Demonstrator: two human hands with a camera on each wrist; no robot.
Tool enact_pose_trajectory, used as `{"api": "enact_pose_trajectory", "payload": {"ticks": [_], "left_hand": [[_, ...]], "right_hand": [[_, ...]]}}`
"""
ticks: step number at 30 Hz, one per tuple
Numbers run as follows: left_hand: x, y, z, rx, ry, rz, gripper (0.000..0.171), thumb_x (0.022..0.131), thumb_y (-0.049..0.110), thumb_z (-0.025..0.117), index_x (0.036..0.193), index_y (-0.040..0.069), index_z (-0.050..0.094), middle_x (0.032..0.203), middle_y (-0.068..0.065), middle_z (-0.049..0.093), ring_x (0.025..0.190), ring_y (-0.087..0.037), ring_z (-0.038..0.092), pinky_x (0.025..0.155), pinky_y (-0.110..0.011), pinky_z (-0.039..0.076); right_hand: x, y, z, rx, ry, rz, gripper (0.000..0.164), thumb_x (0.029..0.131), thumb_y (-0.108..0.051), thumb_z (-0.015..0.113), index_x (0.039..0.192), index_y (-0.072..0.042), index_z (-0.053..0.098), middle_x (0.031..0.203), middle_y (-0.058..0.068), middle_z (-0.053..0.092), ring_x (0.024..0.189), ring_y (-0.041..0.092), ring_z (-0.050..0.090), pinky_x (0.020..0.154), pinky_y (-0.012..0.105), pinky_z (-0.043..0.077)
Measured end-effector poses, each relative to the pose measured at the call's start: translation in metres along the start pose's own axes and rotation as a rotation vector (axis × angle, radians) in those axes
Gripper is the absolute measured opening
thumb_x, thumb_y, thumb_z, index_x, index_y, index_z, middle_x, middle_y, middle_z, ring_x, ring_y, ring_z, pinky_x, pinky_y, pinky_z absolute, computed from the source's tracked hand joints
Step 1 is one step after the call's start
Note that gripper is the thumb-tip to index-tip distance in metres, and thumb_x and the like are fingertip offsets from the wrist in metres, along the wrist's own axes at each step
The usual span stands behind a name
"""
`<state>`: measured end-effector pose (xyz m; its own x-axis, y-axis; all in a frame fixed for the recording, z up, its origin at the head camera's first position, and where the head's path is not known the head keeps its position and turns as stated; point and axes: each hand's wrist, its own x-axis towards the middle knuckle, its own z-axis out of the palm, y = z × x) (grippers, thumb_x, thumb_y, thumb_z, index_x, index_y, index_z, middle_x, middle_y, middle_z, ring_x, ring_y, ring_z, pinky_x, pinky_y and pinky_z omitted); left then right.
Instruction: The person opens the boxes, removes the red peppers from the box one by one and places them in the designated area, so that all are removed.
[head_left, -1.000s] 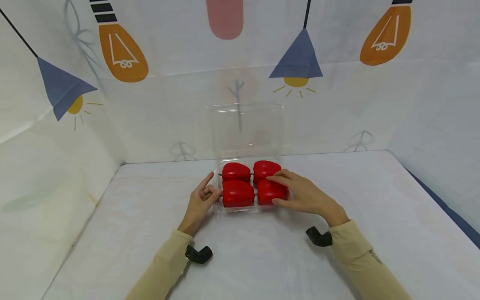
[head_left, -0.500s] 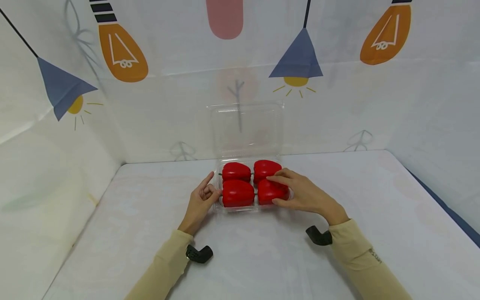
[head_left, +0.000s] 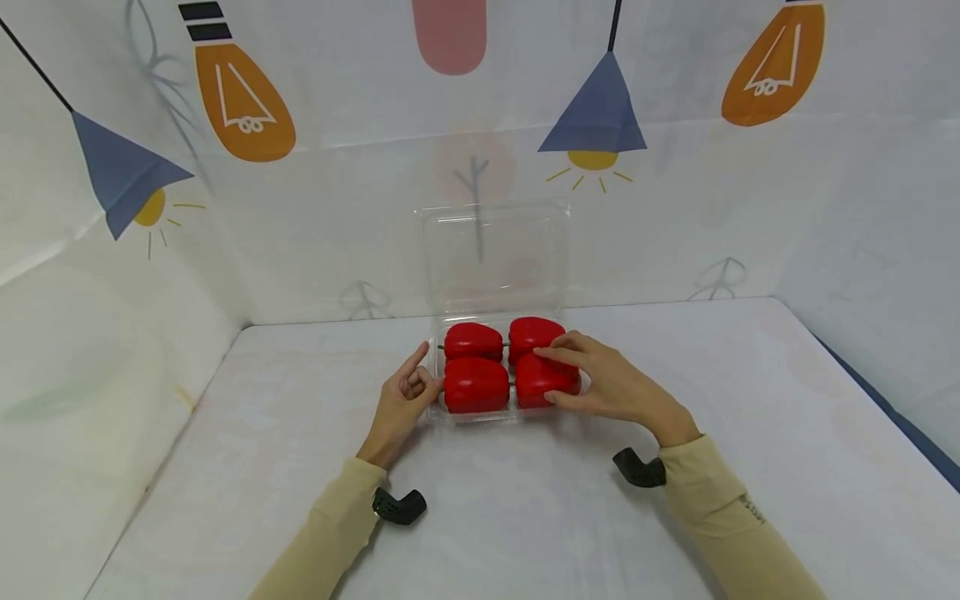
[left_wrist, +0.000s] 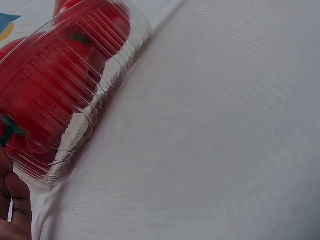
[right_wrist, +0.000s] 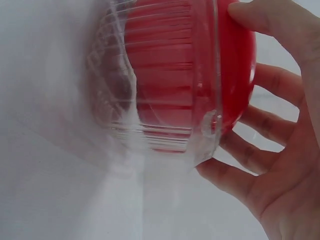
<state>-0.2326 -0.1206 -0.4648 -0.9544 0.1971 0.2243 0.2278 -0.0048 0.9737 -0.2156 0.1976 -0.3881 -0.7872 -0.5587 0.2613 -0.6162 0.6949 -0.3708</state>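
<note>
A clear plastic clamshell container lies on the white table, its lid raised against the back wall. Several glossy red bell peppers sit inside in two rows of two. At the front right, my right hand grips a bell pepper, thumb in front and fingers behind. The right wrist view shows this pepper's rounded end rising above the container's rim. My left hand touches the container's left side with thumb and extended forefinger, beside the front-left pepper. Its other fingers are curled in.
Two more peppers, back left and back right, fill the rear row. The white table reaches a back wall of white sheeting with printed lamps. Each wrist carries a small black device.
Hands, container and peppers hold nearly the same places. The right hand and the pepper it grips have shifted only very slightly; the whole view has drifted a little.
</note>
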Motion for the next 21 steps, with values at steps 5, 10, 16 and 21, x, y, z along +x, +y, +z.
{"api": "enact_pose_trajectory", "payload": {"ticks": [5,10,16,21], "left_hand": [[0.000,-0.001,0.000,0.010,-0.010,0.013,0.066,0.090,0.001,0.059,0.148,0.006,0.028,0.076,0.004,0.052,0.069,-0.003,0.052,0.066,-0.013,0.044],[0.000,-0.001,0.000,0.002,-0.008,0.000,0.067,0.089,0.004,0.062,0.148,0.005,0.029,0.076,0.003,0.054,0.069,-0.003,0.053,0.066,-0.013,0.045],[0.000,0.000,0.002,-0.012,-0.020,-0.011,0.069,0.089,0.007,0.064,0.148,0.005,0.028,0.076,0.004,0.055,0.069,-0.004,0.053,0.067,-0.013,0.046],[0.000,0.002,0.001,-0.010,-0.024,-0.004,0.069,0.089,0.006,0.062,0.148,0.004,0.027,0.075,0.005,0.053,0.067,-0.004,0.051,0.064,-0.014,0.044]], "right_hand": [[0.000,-0.001,0.001,0.012,0.025,0.016,0.054,0.079,-0.031,0.074,0.130,-0.020,0.058,0.121,0.004,0.054,0.107,0.018,0.054,0.083,0.035,0.053],[0.004,-0.006,0.008,0.001,0.028,0.002,0.054,0.079,-0.031,0.073,0.129,-0.019,0.058,0.124,0.003,0.053,0.114,0.021,0.049,0.084,0.039,0.054],[0.009,-0.012,0.014,-0.003,0.073,-0.032,0.046,0.077,-0.031,0.074,0.119,-0.019,0.060,0.123,0.000,0.054,0.119,0.022,0.047,0.090,0.046,0.052],[0.009,-0.012,0.017,0.017,0.096,-0.051,0.044,0.077,-0.028,0.074,0.118,-0.019,0.061,0.123,0.001,0.053,0.119,0.020,0.045,0.089,0.044,0.052]]}}
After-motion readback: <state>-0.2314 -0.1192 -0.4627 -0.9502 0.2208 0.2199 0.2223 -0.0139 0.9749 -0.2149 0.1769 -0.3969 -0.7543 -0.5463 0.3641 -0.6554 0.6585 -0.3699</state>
